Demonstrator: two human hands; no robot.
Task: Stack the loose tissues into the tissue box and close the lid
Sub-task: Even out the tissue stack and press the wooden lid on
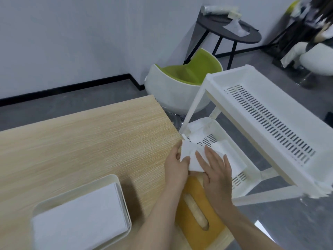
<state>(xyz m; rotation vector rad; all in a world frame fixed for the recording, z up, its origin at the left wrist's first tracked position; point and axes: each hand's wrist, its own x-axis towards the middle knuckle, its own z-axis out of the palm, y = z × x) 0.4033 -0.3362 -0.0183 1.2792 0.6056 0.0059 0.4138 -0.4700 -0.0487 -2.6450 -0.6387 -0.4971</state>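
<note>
Step in hand, by judgement: gathering and squaring a loose tissue, ahead of stacking.

Left hand [175,164]: fingers [185,160] curled, pinching the near-left edge of the loose tissue [193,160]; thumb side toward the surface [81,141].

Right hand [217,170]: fingers [210,155] straight and spread, laid flat on top of the same tissue, pressing rather than gripping.

Loose tissue: white, partly folded, held between both sets of fingers above the corner of the surface, just short of the lower shelf [252,170] of the white rack [261,105]. More loose tissues [198,132] lying on that lower shelf, just beyond the fingertips.

Tissue box [81,213]: cream, open-topped, on the surface well to the left of and nearer than the left fingers; already holding a neat white stack, apart from both hands.

Lid [196,212]: yellow wooden panel with an oblong slot, below the wrists at the edge of the surface, off the box.

Progress, by judgement: partway; box part-filled, shelf tissues not yet collected, lid not yet fitted.

Next move, by judgement: flatten the fold, carry the tissue left and toward the body, lay it square on the stack. Calls for a light pinch to avoid tearing, and alignment with the stack edges. Return to the shelf for the rest before closing.
</note>
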